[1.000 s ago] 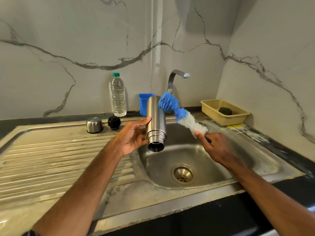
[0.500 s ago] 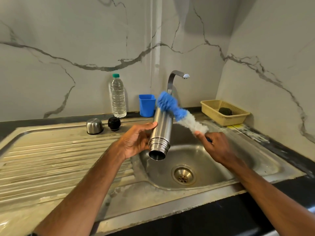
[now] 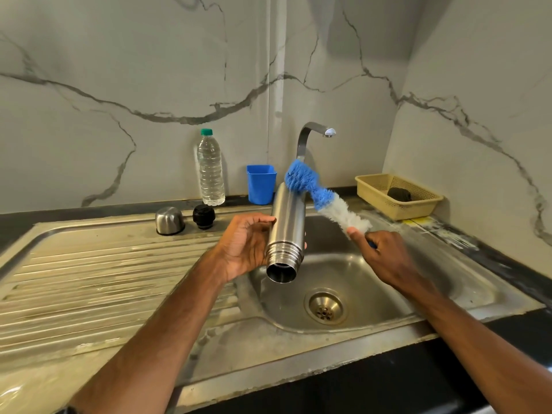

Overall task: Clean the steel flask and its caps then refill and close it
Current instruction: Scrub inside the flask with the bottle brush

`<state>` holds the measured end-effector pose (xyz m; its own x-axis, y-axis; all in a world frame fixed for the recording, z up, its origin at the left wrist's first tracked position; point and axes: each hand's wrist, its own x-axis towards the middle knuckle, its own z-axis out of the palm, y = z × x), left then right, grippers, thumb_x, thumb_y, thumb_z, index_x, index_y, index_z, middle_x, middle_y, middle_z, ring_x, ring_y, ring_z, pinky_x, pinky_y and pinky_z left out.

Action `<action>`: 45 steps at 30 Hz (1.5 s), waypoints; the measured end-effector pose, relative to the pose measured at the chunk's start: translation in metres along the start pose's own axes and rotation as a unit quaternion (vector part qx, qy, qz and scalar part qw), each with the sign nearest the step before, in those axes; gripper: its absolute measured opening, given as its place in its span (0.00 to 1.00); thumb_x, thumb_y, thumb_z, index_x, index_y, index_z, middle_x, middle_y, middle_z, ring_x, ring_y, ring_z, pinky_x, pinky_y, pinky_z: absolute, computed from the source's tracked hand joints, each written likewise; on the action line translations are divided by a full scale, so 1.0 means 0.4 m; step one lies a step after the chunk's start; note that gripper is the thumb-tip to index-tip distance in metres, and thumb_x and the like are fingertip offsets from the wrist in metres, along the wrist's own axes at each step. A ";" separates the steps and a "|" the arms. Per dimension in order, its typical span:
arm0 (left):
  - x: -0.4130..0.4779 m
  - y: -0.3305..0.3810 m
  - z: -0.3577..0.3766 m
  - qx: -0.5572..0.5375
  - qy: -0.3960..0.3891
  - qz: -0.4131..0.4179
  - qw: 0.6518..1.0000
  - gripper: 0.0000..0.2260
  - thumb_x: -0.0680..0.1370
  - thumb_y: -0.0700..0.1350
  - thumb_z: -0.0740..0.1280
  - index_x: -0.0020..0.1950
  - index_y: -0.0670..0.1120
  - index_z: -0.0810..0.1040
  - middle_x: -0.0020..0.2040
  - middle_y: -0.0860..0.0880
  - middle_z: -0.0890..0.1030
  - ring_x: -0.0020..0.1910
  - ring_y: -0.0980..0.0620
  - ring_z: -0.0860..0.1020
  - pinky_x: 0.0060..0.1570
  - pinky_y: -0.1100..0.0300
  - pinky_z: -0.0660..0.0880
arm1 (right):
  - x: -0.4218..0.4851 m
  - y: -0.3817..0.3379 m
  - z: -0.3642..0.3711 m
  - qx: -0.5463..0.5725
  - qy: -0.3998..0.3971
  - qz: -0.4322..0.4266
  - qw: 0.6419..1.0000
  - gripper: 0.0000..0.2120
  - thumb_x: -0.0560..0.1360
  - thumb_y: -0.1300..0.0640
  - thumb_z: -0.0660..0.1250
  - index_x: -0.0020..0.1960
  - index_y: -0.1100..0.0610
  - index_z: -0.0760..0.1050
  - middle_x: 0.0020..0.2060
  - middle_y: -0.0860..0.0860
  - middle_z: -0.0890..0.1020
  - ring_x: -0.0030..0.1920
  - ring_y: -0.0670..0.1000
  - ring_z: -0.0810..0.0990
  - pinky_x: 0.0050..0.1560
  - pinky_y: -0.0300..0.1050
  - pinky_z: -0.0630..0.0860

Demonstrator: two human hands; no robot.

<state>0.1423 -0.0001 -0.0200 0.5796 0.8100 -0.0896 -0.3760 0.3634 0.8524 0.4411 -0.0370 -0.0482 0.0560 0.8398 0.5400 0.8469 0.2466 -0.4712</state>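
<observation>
Being gripped near its threaded neck by the left hand (image 3: 245, 248), the steel flask (image 3: 287, 222) is held over the sink (image 3: 442, 279), mouth tilted toward the person, its far base touched by the bottle brush (image 3: 324, 196) clamped in the right hand (image 3: 385, 256).

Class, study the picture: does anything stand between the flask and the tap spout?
Yes. The brush, gripped by the right hand, lies with its blue head against the far end of the flask, below the tap spout. Nothing else visible intervenes.
</observation>
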 end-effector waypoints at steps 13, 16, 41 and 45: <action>0.018 -0.012 0.010 0.024 0.029 0.023 0.999 0.27 0.75 0.48 0.75 0.69 0.37 0.74 0.57 0.40 0.83 0.54 0.42 0.83 0.57 0.48 0.81 | -0.007 -0.008 -0.006 0.031 0.003 0.006 0.999 0.28 0.79 0.40 0.60 0.25 0.52 0.65 0.20 0.45 0.65 0.21 0.45 0.65 0.26 0.36 0.63; 0.026 -0.012 -0.001 0.032 0.039 0.034 0.998 0.31 0.72 0.48 0.78 0.70 0.36 0.73 0.61 0.38 0.81 0.59 0.40 0.81 0.68 0.41 0.73 | -0.001 -0.005 -0.007 0.033 0.014 0.026 0.999 0.28 0.80 0.41 0.61 0.25 0.53 0.65 0.20 0.46 0.66 0.20 0.45 0.64 0.27 0.36 0.62; -0.007 0.040 -0.034 -0.103 0.071 0.076 0.989 0.26 0.79 0.50 0.69 0.73 0.36 0.70 0.65 0.35 0.80 0.64 0.36 0.79 0.70 0.42 0.72 | -0.020 0.005 0.015 0.043 -0.040 -0.068 0.996 0.34 0.80 0.34 0.57 0.26 0.56 0.70 0.20 0.53 0.69 0.20 0.48 0.64 0.26 0.49 0.65; -0.003 0.038 -0.035 -0.080 0.075 0.073 0.991 0.28 0.79 0.50 0.71 0.74 0.37 0.69 0.69 0.35 0.76 0.71 0.36 0.73 0.75 0.40 0.64 | -0.024 -0.002 0.012 0.060 -0.044 -0.082 0.994 0.31 0.81 0.37 0.59 0.25 0.52 0.67 0.19 0.46 0.66 0.20 0.46 0.64 0.25 0.42 0.62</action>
<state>0.1259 0.0109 -0.0142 0.4007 0.9144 -0.0567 -0.5655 0.2956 0.7700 0.4374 -0.0430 -0.0565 -0.1284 0.8208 0.5566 0.7708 0.4357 -0.4648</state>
